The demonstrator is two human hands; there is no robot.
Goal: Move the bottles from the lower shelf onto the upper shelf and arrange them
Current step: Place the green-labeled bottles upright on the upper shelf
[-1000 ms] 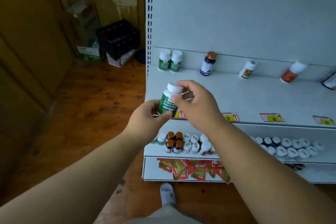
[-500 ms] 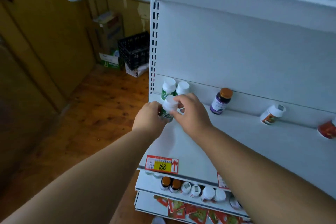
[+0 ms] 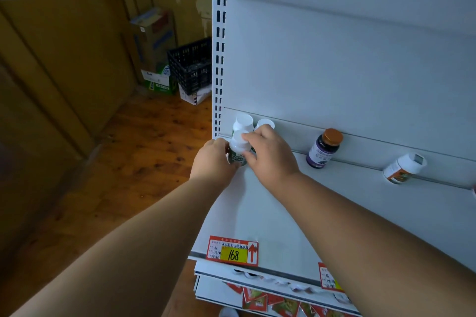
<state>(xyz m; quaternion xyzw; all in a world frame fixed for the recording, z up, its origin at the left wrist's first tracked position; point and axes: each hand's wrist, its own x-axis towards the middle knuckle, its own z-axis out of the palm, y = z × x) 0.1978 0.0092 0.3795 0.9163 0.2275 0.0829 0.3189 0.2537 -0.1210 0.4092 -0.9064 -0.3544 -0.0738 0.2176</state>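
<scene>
A green-labelled bottle with a white cap (image 3: 238,148) stands at the far left of the upper shelf (image 3: 270,203), held between both hands. My left hand (image 3: 212,159) grips its left side and my right hand (image 3: 270,154) grips its cap and right side. Directly behind it stand two matching white-capped bottles (image 3: 243,122) against the back panel. Further right on the same shelf are a dark purple bottle with a brown cap (image 3: 323,148) and a white bottle with an orange label (image 3: 403,168). Only a few caps on the lower shelf (image 3: 257,276) show below the shelf edge.
A red and yellow price tag marked 168 (image 3: 233,251) hangs on the upper shelf's front edge. Another shelf overhangs from above. Left of the unit are a wooden floor (image 3: 116,162), a black crate (image 3: 192,64) and cardboard boxes (image 3: 154,38).
Both hands carried the green-labelled bottle up from in front of the shelf edge to the back left of the upper shelf. It now sits just in front of the two matching bottles.
</scene>
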